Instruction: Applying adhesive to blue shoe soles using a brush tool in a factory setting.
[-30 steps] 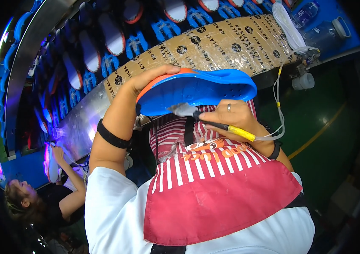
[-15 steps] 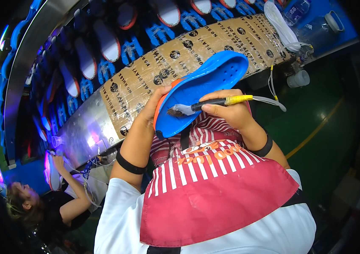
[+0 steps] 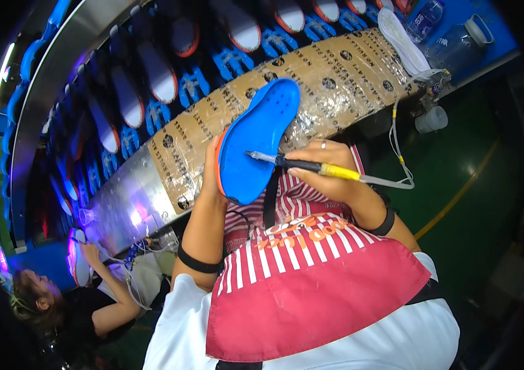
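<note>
A blue shoe sole (image 3: 240, 145) with an orange rim along its left side is held tilted up, its hollow inner face towards me. My left hand (image 3: 212, 169) grips it by the left edge, with most of the fingers hidden behind it. My right hand (image 3: 326, 166) is closed around a brush (image 3: 296, 163) with a black and yellow handle. The brush tip meets the sole's inner face near its middle, or hovers just over it. A clear tube (image 3: 391, 183) trails from the handle's end. Small holes show near the sole's far end.
Beyond the sole runs a bench covered in brown printed tape (image 3: 329, 92), with bare metal (image 3: 129, 191) at its left. Several soles and blue holders (image 3: 277, 42) line the far side. A white shoe part (image 3: 403, 43), a bottle (image 3: 425, 21) and a jug (image 3: 465, 46) stand right. A co-worker (image 3: 89, 299) sits left.
The sole has swung more upright, its far end moving left. The brush tip has shifted slightly on its inner face, and my right hand has come down a little.
</note>
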Motion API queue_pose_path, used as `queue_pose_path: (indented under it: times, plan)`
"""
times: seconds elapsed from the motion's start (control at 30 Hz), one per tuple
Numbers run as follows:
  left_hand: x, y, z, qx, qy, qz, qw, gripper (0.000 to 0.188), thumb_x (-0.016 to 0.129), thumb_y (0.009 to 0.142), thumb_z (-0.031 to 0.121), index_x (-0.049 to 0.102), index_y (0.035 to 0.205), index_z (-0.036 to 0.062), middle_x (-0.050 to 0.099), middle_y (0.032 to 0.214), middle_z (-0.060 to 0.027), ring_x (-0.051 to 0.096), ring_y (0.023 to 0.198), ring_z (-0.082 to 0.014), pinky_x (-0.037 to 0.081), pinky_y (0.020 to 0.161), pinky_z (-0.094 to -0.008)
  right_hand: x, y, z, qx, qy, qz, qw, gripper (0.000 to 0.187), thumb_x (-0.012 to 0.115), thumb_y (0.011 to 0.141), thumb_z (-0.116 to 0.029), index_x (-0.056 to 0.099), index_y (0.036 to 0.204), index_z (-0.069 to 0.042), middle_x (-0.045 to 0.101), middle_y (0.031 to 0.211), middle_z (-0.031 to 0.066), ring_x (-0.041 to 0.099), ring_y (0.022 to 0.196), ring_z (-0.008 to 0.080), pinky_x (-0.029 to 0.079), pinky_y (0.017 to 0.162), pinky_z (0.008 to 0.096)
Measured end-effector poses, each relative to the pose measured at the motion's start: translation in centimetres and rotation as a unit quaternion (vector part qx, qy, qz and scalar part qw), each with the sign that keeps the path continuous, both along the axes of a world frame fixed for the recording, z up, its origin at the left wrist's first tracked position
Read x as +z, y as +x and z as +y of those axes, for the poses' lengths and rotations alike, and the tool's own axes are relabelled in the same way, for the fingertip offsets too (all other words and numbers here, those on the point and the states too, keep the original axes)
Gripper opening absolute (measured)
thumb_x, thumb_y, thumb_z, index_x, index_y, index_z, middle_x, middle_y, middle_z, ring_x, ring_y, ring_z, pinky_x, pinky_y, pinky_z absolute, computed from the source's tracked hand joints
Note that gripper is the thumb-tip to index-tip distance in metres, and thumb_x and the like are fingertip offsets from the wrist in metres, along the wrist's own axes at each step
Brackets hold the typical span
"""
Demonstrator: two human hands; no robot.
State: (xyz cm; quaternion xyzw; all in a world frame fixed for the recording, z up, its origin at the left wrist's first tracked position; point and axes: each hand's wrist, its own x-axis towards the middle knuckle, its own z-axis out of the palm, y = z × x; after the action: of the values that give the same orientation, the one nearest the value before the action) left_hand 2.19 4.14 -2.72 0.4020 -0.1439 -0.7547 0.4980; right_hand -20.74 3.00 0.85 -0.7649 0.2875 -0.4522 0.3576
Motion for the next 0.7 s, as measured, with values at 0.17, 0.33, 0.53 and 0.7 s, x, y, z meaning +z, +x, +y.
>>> queue_pose_path:
  times: [0.17, 0.33, 0.53, 0.7]
  plan:
    - [2.7, 0.8, 1.2, 0.091, -0.093, -0.155, 0.979, 0.083, 0.026, 0.086, 0.067, 0.010, 0.145, 0.0114, 0.041, 0.135, -0.0168, 0.043, 0.121, -0.0328, 0.036, 0.101, -0.0438, 0.8, -1.5, -0.6, -0.092, 0.038, -0.061, 0.993, 0.019, 0.069, 0.072, -0.005, 0.067, 0.090, 0.000, 0.063, 0.070, 0.0112, 0.060, 0.060, 0.0196, 0.045, 0.057, 0.0270]
    - [1.9, 0.6, 2.0, 0.183, -0.297, -0.253, 0.903, 0.093, 0.059, 0.080, 0.042, -0.001, 0.145, 0.0116, 0.038, 0.133, -0.0136, 0.041, 0.122, -0.0300, 0.033, 0.103, -0.0424, 0.2, -3.4, -0.3, -0.111, 0.167, -0.095, 0.975, 0.020, 0.069, 0.075, -0.006, 0.068, 0.094, 0.000, 0.067, 0.080, 0.0090, 0.060, 0.068, 0.0116, 0.046, 0.061, 0.0234]
    - [4.8, 0.9, -0.2, 0.207, -0.326, -0.323, 0.864, 0.089, 0.074, 0.068, 0.008, 0.021, 0.139, 0.0070, 0.041, 0.127, -0.0114, 0.043, 0.117, -0.0237, 0.035, 0.100, -0.0377, 0.5, -4.0, 0.7, -0.135, 0.243, -0.130, 0.952, 0.021, 0.068, 0.075, -0.006, 0.067, 0.095, 0.002, 0.067, 0.080, 0.0077, 0.060, 0.069, 0.0090, 0.046, 0.063, 0.0205]
    - [10.6, 2.9, -1.8, 0.292, -0.431, -0.336, 0.785, 0.086, 0.073, 0.061, 0.028, 0.030, 0.133, 0.0046, 0.044, 0.116, -0.0097, 0.047, 0.108, -0.0220, 0.038, 0.095, -0.0360, 0.1, -4.6, 0.6, -0.145, 0.271, -0.160, 0.938, 0.021, 0.069, 0.074, -0.005, 0.068, 0.094, 0.002, 0.067, 0.079, 0.0069, 0.059, 0.069, 0.0080, 0.045, 0.063, 0.0200]
